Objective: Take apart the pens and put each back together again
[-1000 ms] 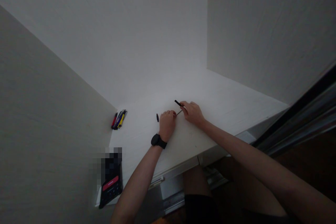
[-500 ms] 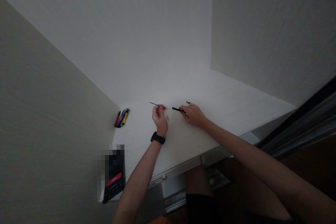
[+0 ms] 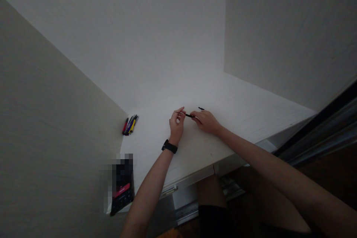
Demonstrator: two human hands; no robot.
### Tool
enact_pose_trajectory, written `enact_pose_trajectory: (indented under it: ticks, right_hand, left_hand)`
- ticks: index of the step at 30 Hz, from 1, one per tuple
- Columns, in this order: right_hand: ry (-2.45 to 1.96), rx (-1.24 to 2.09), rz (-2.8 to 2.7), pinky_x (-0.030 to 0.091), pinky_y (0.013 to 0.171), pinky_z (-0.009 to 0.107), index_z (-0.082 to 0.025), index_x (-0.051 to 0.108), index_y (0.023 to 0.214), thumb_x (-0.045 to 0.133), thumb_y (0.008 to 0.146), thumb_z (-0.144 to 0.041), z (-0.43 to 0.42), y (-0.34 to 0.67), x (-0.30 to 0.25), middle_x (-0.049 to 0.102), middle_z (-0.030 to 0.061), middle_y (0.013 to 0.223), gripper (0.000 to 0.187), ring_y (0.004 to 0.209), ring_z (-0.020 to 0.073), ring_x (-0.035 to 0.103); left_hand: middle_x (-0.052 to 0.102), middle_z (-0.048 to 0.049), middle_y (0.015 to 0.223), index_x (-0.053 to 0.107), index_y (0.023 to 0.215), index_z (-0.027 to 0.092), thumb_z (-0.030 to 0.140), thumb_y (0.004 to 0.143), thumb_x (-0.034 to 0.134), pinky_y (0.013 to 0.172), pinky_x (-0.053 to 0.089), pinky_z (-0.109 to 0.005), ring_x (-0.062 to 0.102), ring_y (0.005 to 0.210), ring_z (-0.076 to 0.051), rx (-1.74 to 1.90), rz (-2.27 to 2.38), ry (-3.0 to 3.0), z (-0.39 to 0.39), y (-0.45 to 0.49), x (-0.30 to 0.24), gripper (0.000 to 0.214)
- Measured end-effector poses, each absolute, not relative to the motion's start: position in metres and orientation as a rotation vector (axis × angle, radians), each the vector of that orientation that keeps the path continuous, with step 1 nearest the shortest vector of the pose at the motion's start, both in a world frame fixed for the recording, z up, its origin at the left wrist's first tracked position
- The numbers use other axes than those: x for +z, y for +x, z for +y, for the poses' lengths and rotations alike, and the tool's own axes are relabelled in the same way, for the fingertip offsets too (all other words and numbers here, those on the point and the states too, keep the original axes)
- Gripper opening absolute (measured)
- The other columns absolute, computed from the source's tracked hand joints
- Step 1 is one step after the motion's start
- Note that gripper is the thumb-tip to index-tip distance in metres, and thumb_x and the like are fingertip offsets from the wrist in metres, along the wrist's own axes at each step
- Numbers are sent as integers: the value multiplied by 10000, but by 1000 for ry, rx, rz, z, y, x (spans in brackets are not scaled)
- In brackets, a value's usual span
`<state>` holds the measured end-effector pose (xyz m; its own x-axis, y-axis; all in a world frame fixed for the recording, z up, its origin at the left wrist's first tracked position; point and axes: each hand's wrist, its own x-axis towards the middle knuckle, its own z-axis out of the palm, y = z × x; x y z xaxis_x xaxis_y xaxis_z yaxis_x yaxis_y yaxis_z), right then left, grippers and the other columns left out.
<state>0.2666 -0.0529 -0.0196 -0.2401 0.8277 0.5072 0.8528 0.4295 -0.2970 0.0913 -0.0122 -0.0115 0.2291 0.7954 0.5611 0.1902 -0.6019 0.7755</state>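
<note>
My left hand [image 3: 176,123], with a black watch [image 3: 169,146] on its wrist, pinches a thin pen refill whose tip points right. My right hand [image 3: 205,120] is closed on a black pen barrel [image 3: 189,115], and the refill's end meets the barrel's open end between the two hands. Another small black pen part [image 3: 201,108] sticks out just beyond my right hand's fingers. Both hands hover low over the white desk [image 3: 240,111].
A bundle of coloured pens [image 3: 129,125] lies at the desk's left back corner against the wall. A black phone-like device with a red bar [image 3: 121,192] sits at the desk's front left edge. Walls close in on the left, back and right.
My left hand swung the thin refill from pointing left to pointing right and brought it up to the barrel in my right hand. The small black piece on the desk is hidden now.
</note>
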Motion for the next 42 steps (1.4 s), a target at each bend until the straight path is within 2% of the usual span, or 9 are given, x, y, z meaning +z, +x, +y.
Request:
enact_pose_trajectory:
  ticks: [2, 7, 13, 18, 25, 30, 33, 37, 42]
  right_hand:
    - [-1417, -60, -2074, 374, 746, 293, -171, 614, 1154, 461, 992, -251, -52, 267, -21, 740, 78, 951, 237, 764, 188, 634]
    - [-1403, -80, -2105, 364, 721, 285, -180, 598, 1229, 473, 1000, -288, -50, 267, -24, 744, 64, 922, 282, 752, 181, 634]
    - [-1692, -203, -1856, 378, 702, 303, -152, 625, 1063, 398, 1017, -328, -52, 265, -17, 696, 124, 999, 290, 813, 203, 616]
    - [-2073, -263, -1625, 393, 645, 329, -108, 598, 1060, 461, 942, -270, -52, 266, -19, 612, 220, 1105, 242, 844, 249, 586]
    - [-2053, -152, -1757, 425, 700, 349, -115, 616, 1031, 351, 927, -69, -48, 269, -26, 624, 195, 990, 289, 856, 251, 591]
    - [-1943, -179, -1757, 410, 727, 353, -149, 591, 1207, 395, 999, -230, -49, 268, -21, 615, 182, 1073, 297, 908, 261, 571]
    - [-1868, -239, -1932, 406, 772, 361, -170, 652, 1136, 484, 984, -300, -48, 268, -20, 628, 166, 1067, 261, 957, 274, 549]
    - [-1796, -175, -2050, 414, 812, 364, -138, 693, 956, 464, 963, -154, -44, 272, -25, 643, 162, 1002, 229, 944, 263, 546]
    - [-1616, -3, -1966, 424, 894, 348, -131, 626, 1199, 419, 898, 5, -38, 275, -33, 642, 133, 1069, 389, 996, 225, 552]
  left_hand:
    - [701, -86, 1065, 646, 1202, 204, 391, 954, 541, 731, 466, -279, 622, 852, -158, 1320, 906, 1926, -11, 91, -12, 327]
    - [722, -72, 988, 713, 981, 201, 395, 908, 610, 699, 456, -269, 623, 841, -164, 1204, 859, 2006, -6, 92, -15, 232]
    - [684, -53, 874, 628, 903, 179, 423, 963, 514, 693, 466, -256, 599, 740, -131, 1392, 910, 1809, -5, 91, -16, 276]
    - [625, -29, 815, 554, 898, 186, 467, 970, 491, 617, 461, -229, 569, 658, -107, 1565, 908, 1646, -4, 91, -14, 297]
    - [626, -28, 817, 552, 900, 189, 473, 963, 506, 614, 476, -232, 565, 640, -101, 1588, 872, 1612, -7, 92, -12, 295]
    - [625, -25, 795, 563, 884, 189, 477, 956, 521, 610, 471, -225, 559, 653, -103, 1577, 850, 1637, -7, 91, -11, 300]
    - [620, -22, 793, 566, 883, 189, 472, 951, 533, 625, 475, -225, 564, 672, -105, 1583, 851, 1621, -7, 91, -12, 293]
    - [621, -25, 792, 564, 878, 190, 477, 955, 521, 627, 474, -230, 565, 669, -106, 1580, 884, 1624, -7, 91, -12, 301]
    - [634, -31, 787, 571, 870, 190, 495, 945, 530, 643, 483, -243, 585, 684, -118, 1586, 891, 1646, -7, 90, -12, 317]
